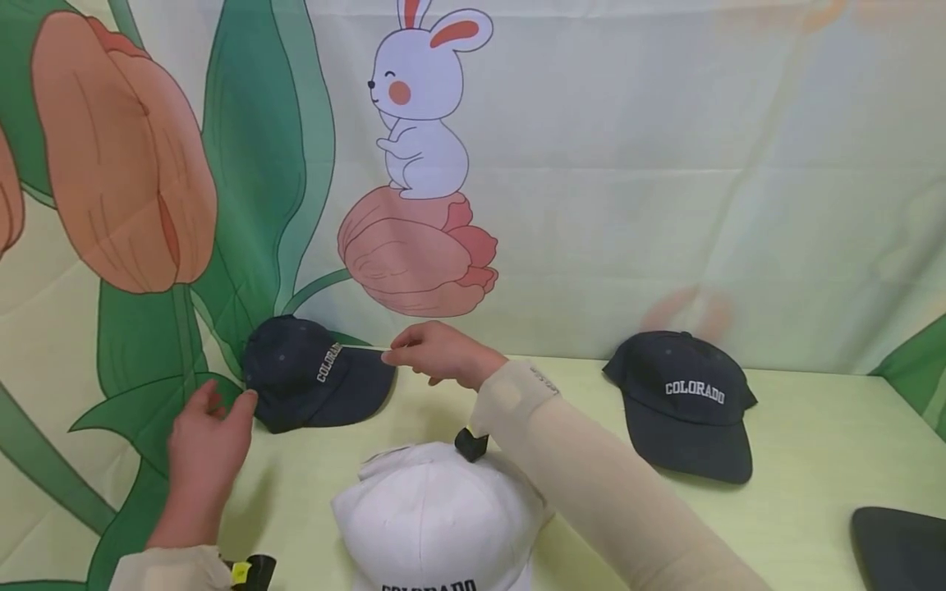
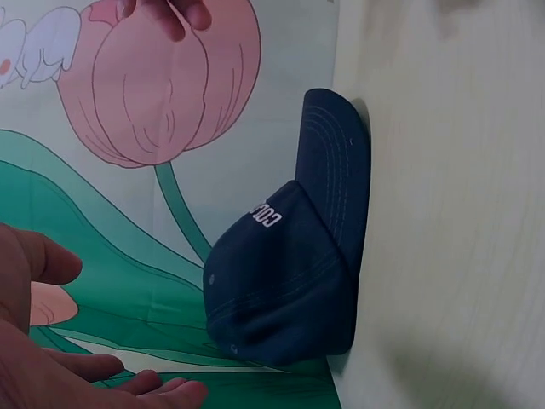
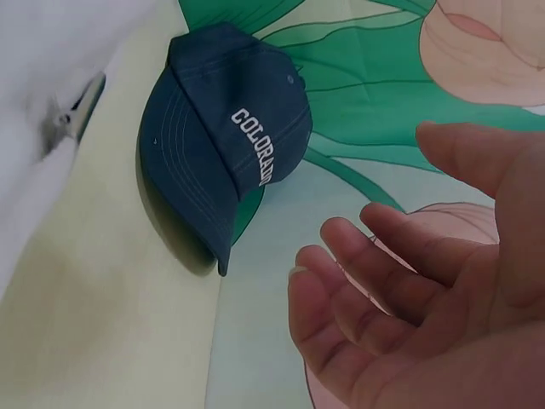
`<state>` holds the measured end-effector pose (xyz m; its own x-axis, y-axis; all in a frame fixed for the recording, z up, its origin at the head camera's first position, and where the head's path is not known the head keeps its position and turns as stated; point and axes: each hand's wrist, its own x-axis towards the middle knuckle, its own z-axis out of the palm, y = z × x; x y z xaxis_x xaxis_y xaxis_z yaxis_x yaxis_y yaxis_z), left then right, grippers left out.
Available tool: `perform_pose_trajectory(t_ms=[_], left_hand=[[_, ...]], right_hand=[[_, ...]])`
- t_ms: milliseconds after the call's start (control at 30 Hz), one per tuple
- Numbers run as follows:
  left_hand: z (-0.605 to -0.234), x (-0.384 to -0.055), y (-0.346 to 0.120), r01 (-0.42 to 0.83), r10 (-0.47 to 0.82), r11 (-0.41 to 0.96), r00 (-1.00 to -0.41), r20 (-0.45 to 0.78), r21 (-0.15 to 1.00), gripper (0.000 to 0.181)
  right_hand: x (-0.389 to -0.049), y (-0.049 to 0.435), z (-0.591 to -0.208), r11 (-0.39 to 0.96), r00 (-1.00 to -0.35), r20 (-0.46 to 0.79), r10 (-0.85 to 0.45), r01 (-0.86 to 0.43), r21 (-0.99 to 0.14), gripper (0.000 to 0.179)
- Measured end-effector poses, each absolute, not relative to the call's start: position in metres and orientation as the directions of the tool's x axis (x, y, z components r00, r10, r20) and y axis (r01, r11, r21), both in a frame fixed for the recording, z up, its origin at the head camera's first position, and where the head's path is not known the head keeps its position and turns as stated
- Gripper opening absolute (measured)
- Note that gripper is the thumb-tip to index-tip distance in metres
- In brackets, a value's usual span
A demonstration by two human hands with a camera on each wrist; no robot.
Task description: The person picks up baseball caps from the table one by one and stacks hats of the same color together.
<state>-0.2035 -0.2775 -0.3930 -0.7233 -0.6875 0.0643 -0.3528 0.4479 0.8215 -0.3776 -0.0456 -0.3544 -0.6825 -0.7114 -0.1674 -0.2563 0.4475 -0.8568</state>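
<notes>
A navy baseball cap (image 1: 291,382) with white COLORADO lettering lies at the back left of the table, its brim toward the right. My left hand (image 1: 210,451) hovers beside its crown, fingers loosely bent and apart from it. On the brim side my right hand (image 1: 447,353) is raised, its fingertips overlapping the brim's end in the head view. The right wrist view shows that hand's relaxed fingers (image 3: 366,290) with a gap between them and the navy cap (image 3: 234,119). Nothing is in either hand. A white cap (image 1: 443,509) with dark lettering sits upright in front, partly under my right forearm.
Another navy COLORADO cap (image 1: 687,394) rests at the back right. At the lower right edge, a dark flat-looking object (image 1: 902,546) is cut off by the frame. A cloth backdrop (image 1: 591,205) printed with tulips and a rabbit rises behind the pale table (image 1: 813,443).
</notes>
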Motion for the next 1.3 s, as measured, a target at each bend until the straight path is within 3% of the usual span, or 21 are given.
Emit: perform_pose_trajectory(t_ms=[467, 733, 1300], left_hand=[[-0.405, -0.238, -0.294, -0.397, -0.643, 0.464, -0.766, -0.008, 0.792, 0.081], [-0.406, -0.267, -0.308, -0.436, -0.638, 0.444, -0.768, -0.066, 0.783, 0.084], [-0.404, -0.290, -0.330, -0.420, -0.657, 0.454, -0.754, -0.023, 0.786, 0.076]], right_hand=[[-0.387, -0.054, -0.368, 0.485, -0.708, -0.214, -0.673, -0.203, -0.851, 0.034], [-0.396, -0.054, -0.371, 0.503, -0.705, -0.257, -0.660, -0.161, -0.849, 0.040], [-0.402, -0.067, -0.370, 0.519, -0.696, -0.268, -0.667, -0.176, -0.836, 0.043]])
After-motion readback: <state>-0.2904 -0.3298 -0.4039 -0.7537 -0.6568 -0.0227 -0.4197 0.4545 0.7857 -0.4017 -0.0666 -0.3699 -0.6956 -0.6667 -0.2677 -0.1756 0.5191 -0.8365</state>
